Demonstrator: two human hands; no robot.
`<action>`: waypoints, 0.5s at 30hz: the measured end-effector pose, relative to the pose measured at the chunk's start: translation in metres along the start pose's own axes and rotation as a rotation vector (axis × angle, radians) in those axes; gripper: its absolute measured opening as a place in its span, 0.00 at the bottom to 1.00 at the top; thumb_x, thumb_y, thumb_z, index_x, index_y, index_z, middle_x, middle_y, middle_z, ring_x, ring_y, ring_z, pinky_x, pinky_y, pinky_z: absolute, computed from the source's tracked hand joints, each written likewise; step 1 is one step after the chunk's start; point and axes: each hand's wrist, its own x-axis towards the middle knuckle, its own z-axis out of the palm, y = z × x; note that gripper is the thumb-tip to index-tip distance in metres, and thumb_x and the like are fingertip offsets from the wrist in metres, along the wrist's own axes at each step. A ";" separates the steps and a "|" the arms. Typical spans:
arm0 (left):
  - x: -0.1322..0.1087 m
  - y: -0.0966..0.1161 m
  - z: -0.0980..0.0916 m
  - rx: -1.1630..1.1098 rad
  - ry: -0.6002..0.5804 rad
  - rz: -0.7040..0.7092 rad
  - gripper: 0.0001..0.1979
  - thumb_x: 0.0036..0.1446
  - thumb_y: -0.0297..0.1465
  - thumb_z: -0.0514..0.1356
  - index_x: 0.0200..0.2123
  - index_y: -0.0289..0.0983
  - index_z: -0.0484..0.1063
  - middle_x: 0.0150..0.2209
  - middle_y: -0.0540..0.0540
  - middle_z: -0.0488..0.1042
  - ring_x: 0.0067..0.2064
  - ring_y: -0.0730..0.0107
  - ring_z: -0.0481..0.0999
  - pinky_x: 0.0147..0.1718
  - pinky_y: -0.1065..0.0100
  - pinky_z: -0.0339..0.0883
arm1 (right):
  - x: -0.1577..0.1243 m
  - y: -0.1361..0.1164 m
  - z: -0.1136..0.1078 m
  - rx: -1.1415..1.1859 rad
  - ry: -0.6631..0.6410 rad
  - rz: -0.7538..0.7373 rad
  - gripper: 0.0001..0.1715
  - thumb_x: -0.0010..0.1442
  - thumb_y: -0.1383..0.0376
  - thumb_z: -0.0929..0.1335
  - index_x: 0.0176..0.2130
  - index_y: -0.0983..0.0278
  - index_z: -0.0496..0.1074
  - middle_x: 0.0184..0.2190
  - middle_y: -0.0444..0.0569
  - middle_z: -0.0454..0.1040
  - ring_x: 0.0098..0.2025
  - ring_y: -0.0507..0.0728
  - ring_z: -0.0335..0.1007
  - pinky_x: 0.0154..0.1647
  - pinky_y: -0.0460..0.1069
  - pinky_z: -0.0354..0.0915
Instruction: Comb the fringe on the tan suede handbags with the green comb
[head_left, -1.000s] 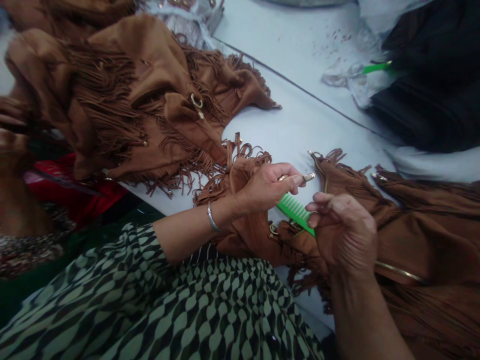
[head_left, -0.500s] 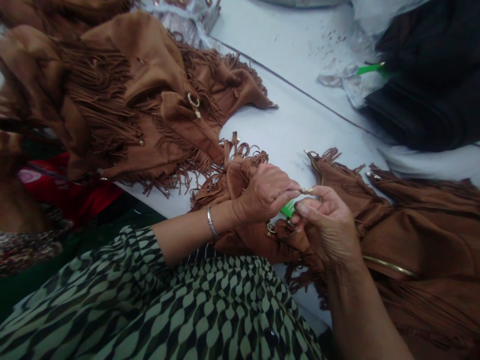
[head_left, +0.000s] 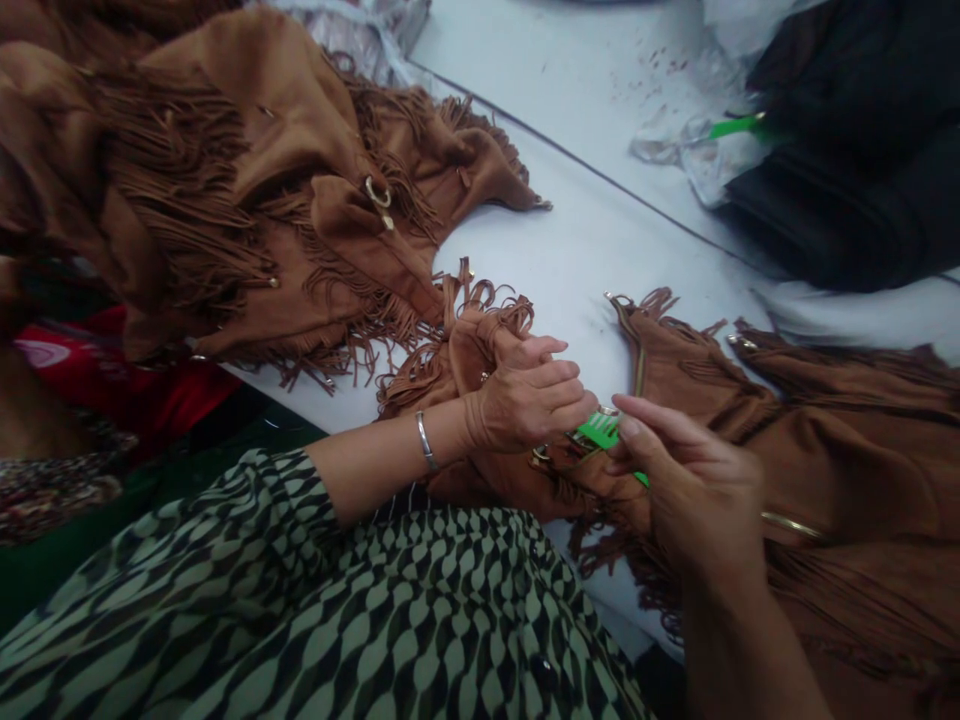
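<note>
My left hand is closed, its fingers curled over a bunched brown fringed suede piece on the white table. A silver bangle sits on that wrist. My right hand is closed in a pinch on a green comb, whose teeth sit just under my left knuckles. The comb lies against the fringe of a larger brown suede piece that spreads to the right under my right hand. A gold ring fitting shows below my left hand.
A heap of brown fringed suede pieces fills the upper left. Black fabric lies at the upper right beside clear plastic with a green item. Red cloth hangs at the left off the white table.
My left hand let its stretched fingers, which pinched a metal-tipped strand, curl down onto the bunched piece. My right hand moved in with the comb, now tucked close under my left knuckles.
</note>
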 end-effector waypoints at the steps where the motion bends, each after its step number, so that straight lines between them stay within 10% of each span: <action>1: -0.002 0.000 0.001 -0.001 0.000 0.023 0.04 0.62 0.27 0.53 0.37 0.37 0.67 0.30 0.53 0.74 0.39 0.74 0.73 0.51 0.60 0.60 | 0.000 -0.001 0.000 -0.122 -0.003 -0.074 0.13 0.57 0.61 0.68 0.42 0.63 0.76 0.27 0.45 0.74 0.23 0.51 0.69 0.24 0.46 0.67; 7: -0.011 0.002 0.007 -0.020 0.021 0.140 0.03 0.61 0.27 0.54 0.37 0.37 0.67 0.30 0.54 0.73 0.38 0.75 0.72 0.52 0.60 0.60 | 0.005 0.002 0.003 -0.472 -0.111 -0.264 0.11 0.58 0.63 0.65 0.31 0.65 0.74 0.27 0.47 0.74 0.29 0.54 0.69 0.34 0.49 0.64; 15: 0.003 0.010 0.002 -0.198 -0.235 -0.173 0.11 0.63 0.31 0.48 0.33 0.37 0.69 0.29 0.49 0.71 0.37 0.69 0.67 0.50 0.59 0.53 | -0.003 0.016 0.011 0.124 0.192 -0.019 0.13 0.55 0.56 0.68 0.29 0.64 0.69 0.20 0.41 0.66 0.19 0.48 0.59 0.18 0.43 0.57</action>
